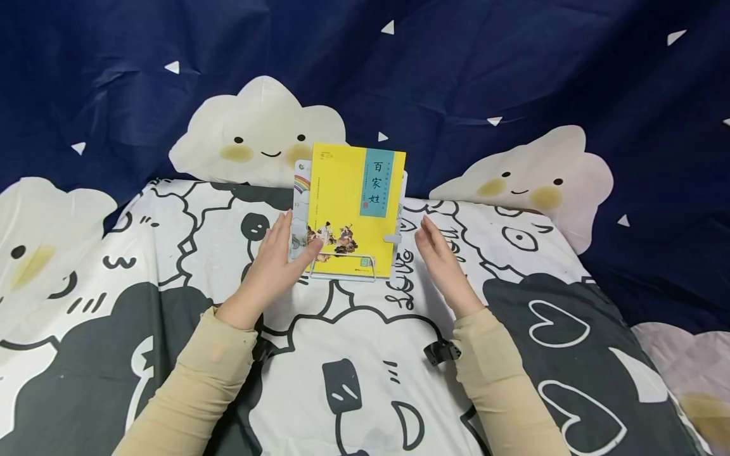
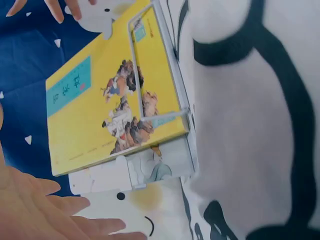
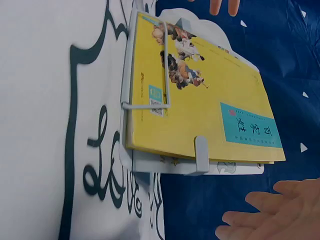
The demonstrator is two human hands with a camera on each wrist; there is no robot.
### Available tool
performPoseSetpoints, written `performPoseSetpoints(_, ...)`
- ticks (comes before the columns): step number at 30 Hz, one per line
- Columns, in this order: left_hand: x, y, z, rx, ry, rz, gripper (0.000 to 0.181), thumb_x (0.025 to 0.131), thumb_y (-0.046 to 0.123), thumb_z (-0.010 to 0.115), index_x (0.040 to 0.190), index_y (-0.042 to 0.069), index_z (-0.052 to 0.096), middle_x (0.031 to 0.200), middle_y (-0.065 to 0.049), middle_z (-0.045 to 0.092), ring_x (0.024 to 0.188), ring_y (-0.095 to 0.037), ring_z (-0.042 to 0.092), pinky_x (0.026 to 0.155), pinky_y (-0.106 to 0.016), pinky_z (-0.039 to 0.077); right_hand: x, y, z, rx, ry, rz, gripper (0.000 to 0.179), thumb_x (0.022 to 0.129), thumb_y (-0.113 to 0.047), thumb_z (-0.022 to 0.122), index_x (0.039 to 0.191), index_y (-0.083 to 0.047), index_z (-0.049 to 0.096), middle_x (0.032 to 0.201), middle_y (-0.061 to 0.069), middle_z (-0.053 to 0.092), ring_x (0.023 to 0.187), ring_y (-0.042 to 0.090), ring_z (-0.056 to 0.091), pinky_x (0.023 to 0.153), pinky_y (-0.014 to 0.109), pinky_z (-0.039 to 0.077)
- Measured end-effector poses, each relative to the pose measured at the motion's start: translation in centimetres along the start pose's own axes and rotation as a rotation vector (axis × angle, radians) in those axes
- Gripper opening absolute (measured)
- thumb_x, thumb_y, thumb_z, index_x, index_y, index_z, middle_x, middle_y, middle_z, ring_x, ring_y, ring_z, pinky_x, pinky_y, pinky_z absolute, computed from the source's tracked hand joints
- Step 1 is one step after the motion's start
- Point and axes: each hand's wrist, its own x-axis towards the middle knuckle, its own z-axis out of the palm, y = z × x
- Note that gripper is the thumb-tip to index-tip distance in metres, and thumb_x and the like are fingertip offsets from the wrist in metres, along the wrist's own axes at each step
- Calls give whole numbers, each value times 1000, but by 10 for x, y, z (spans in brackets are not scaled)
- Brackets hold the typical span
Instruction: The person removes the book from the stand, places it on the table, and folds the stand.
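Note:
A yellow book [image 1: 342,196] with a teal title panel leans upright on a book stand [image 1: 301,190] printed with a rainbow. The stand's white wire holder [image 2: 141,75] crosses the lower part of the cover, and a pale clip [image 3: 201,154] overlaps the book's side edge. My left hand [image 1: 279,253] is beside the stand's left edge, fingers straight, thumb reaching across in front of the cover's lower corner in the head view. To the right of the book, my right hand [image 1: 441,263] is held apart from it with straight fingers and nothing in it.
The stand rests on a cloth [image 1: 353,335] patterned with cartoon sheep, hearts and lettering. Behind it hangs a dark blue curtain [image 1: 445,69] with white triangles and smiling clouds. Black wrist straps [image 1: 441,352] show at the sleeves.

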Motion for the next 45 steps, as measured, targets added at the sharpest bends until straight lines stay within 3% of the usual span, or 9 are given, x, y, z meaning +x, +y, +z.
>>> performPoseSetpoints(9, 9, 2, 3, -217, -2, -30, 93, 94, 76, 12, 161, 11, 4, 166, -18, 10, 153, -39, 10, 121, -62, 12, 11, -1, 9, 195, -39, -19, 72, 104, -58, 26, 161, -18, 8, 167, 6, 15, 154, 31, 13, 126, 47, 11)
performPoseSetpoints(15, 13, 1, 5, -301, 5, -17, 96, 92, 74, 0, 160, 6, 7, 167, -15, 9, 154, -34, 7, 124, -54, 9, 15, 0, 17, 276, -72, 10, 80, 99, -68, 27, 161, -21, 7, 167, 6, 14, 153, 34, 17, 125, 44, 17)
performPoseSetpoints(21, 17, -3, 8, -398, -18, -48, 101, 89, 79, 0, 160, 7, 7, 167, -13, 8, 155, -29, 7, 126, -47, 5, 19, 0, 23, 326, -76, 59, 84, 95, -73, 30, 161, -25, 10, 167, 5, 15, 152, 33, 22, 124, 44, 21)
performPoseSetpoints(28, 22, -7, 13, -474, -65, -64, 96, 90, 77, 2, 161, 12, 4, 167, -13, 8, 149, -43, 23, 120, -56, 25, 20, 0, 28, 350, -92, 84, 78, 98, -69, 28, 161, -26, 11, 166, 4, 17, 150, 34, 26, 123, 43, 25)
performPoseSetpoints(31, 23, -6, 15, -510, -74, -81, 94, 90, 77, 3, 161, 14, 5, 168, -11, 7, 147, -46, 25, 117, -59, 28, 22, 0, 29, 340, -96, 82, 78, 98, -69, 27, 161, -26, 11, 167, 3, 17, 150, 34, 26, 123, 44, 26)
performPoseSetpoints(39, 28, -3, 18, -579, -112, -61, 87, 94, 71, 3, 161, 16, 4, 167, -10, 8, 148, -40, 28, 114, -58, 35, 23, -1, 33, 303, -96, 82, 82, 95, -74, 27, 160, -26, 12, 166, 3, 17, 148, 33, 31, 120, 48, 30)
performPoseSetpoints(45, 31, 1, 18, -578, -120, -57, 88, 94, 72, 3, 161, 16, 7, 167, -10, 7, 153, -32, 14, 115, -61, 31, 26, -3, 35, 270, -70, 102, 85, 94, -77, 26, 160, -25, 15, 165, 3, 21, 144, 30, 35, 117, 51, 32)
